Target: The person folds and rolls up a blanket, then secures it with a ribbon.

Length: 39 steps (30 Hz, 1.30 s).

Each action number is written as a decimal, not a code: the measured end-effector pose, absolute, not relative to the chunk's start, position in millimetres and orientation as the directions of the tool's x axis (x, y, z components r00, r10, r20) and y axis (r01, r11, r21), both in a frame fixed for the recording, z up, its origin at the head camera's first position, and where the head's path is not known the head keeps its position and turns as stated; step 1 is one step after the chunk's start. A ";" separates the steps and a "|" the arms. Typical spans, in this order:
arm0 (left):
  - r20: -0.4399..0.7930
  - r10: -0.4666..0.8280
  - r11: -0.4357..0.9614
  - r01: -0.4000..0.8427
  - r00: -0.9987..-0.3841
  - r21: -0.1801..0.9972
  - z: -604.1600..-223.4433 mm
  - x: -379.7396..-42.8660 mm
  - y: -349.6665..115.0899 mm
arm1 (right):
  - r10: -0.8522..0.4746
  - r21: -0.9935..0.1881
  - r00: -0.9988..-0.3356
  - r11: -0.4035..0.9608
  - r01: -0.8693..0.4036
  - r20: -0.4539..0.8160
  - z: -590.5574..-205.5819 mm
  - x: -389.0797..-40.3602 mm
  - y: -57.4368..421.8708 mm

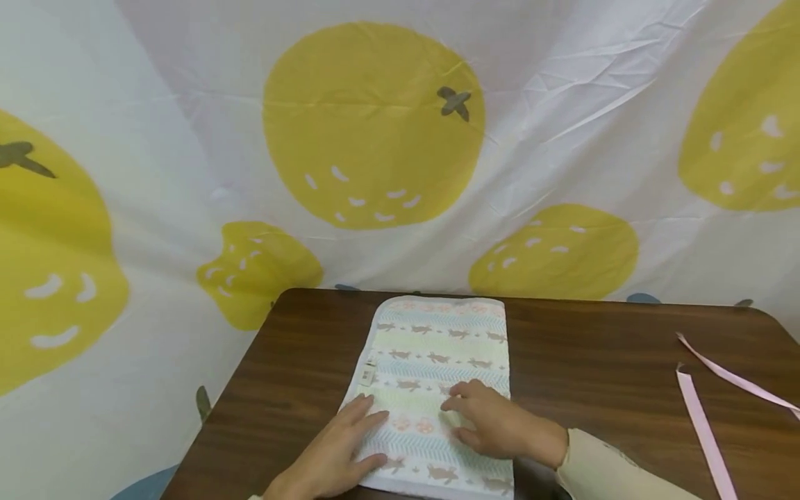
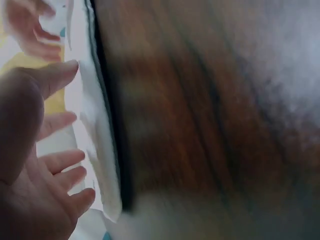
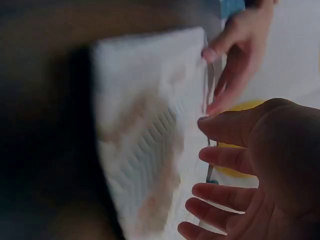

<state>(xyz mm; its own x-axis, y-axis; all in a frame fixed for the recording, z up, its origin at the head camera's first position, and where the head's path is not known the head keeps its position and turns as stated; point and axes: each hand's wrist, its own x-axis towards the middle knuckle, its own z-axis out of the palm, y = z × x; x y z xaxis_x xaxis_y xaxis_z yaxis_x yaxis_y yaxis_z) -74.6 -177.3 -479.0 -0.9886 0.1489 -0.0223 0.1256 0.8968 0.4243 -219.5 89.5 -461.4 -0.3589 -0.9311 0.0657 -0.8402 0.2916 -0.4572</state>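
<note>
A folded towel (image 1: 437,340) with rows of brown turtles, blue zigzags and pale green bands lies flat, lengthwise away from me. Near its left edge sits a small white tag (image 1: 367,375). My left hand (image 1: 340,448) rests at the near left edge, fingers spread and fairly straight. Over the right half, my right hand (image 1: 494,420) has its fingers loosely bent, fingertips at the cloth. Both wrist views show relaxed fingers along the towel (image 3: 145,125), with nothing gripped; its layered white edge (image 2: 92,115) shows in the left wrist view.
The brown wooden table (image 1: 594,361) extends to the right of the towel. Two pink ribbons lie at the right, one a straight strip (image 1: 706,430), the other a thinner strip (image 1: 740,380) slanting away. Behind the table hangs a white curtain (image 1: 406,264) printed with yellow fruit.
</note>
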 end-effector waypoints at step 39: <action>-0.187 0.399 0.852 0.288 -0.898 0.438 -477.9 -90.5 -151.2 | -0.954 -0.324 -0.227 0.155 -0.933 0.196 -513.4 -201.1 186.8</action>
